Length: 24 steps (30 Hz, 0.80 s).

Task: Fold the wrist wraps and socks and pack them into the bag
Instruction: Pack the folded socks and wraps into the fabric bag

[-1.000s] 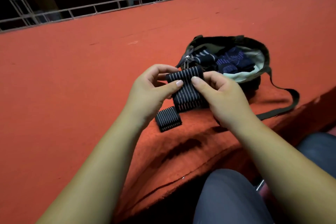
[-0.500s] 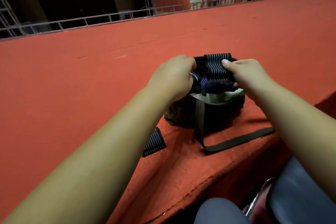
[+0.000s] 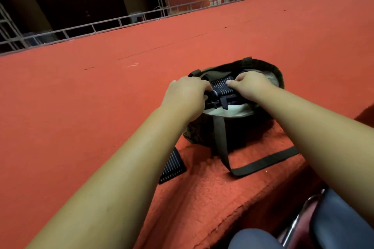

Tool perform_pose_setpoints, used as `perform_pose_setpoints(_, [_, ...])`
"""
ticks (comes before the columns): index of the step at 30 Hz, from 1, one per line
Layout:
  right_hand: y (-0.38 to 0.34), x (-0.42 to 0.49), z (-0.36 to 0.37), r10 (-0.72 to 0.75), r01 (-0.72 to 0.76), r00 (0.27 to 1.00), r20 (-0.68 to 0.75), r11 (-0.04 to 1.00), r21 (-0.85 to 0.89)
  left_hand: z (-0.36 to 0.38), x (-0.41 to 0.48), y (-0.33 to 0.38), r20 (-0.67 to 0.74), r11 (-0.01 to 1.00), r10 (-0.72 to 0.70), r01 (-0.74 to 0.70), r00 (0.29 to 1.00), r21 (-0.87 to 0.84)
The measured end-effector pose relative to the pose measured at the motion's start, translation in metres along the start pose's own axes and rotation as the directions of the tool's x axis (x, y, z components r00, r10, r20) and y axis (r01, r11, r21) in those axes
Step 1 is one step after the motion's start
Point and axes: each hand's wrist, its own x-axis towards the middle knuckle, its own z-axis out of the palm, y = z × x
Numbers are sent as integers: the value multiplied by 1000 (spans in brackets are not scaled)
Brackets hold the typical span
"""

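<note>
We count two striped wraps and one dark bag (image 3: pixel 244 127) on the red carpeted counter (image 3: pixel 101 107). One wrist wrap (image 3: pixel 220 88) sits in the bag's mouth, gripped at its ends by our left hand (image 3: pixel 186 96) and right hand (image 3: pixel 252 83), fingers curled, though the left fingertips are mostly hidden. The second wrist wrap (image 3: pixel 173 166) lies folded near-left of the bag, apart from it.
</note>
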Motion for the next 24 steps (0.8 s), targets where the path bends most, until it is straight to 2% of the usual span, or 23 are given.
perform_pose_setpoints(6, [1,-3,9,32,-35,999,-34,995,-89,8,0,4,-23,1000,-16,16,1000,0])
perform_pose_setpoints(10, [2,-12,10,119,-113,986,-121,992,53,3,-6,9,8,1000,12,-12,1000,-4])
perform_pose_setpoints(12, [2,-22,8,169,-140,972,-165,975,171,-4,-14,5,-11,991,62,-63,998,-121])
perform_pose_setpoints(14, [3,-39,5,204,-154,956,-212,960,234,-11,-28,-3,-97,951,61,-87,993,-297])
perform_pose_setpoints(17, [0,-75,-1,179,-91,935,-305,955,282,-12,-55,-18,-301,890,-82,-66,950,-451])
perform_pose_setpoints(19, [-7,-104,0,140,-13,931,-336,936,352,-4,-77,-29,-350,813,-259,8,900,-582])
perform_pose_setpoints(21, [-17,-135,7,100,75,921,-376,903,424,11,-99,-40,-244,737,-415,166,876,-656])
perform_pose_setpoints(24, [-35,-177,24,26,203,911,-411,841,502,49,-128,-59,58,696,-504,444,862,-564])
